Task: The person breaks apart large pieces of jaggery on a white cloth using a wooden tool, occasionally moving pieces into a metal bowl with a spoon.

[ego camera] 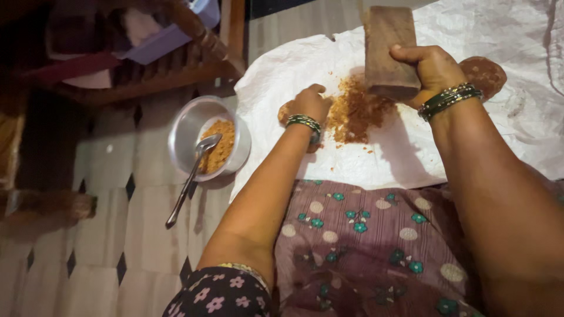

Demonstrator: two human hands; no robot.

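The right hand grips the wooden block upright just beyond the brown crumb pile — the left hand, fingers curled on a lump, touches the pile's near-left edge.

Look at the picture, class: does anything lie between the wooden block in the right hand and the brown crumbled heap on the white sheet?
Nothing visible does. The right hand holds the wooden block with its lower end right at the crumbled heap. The left hand rests at the heap's left edge, beside the block, not under it.
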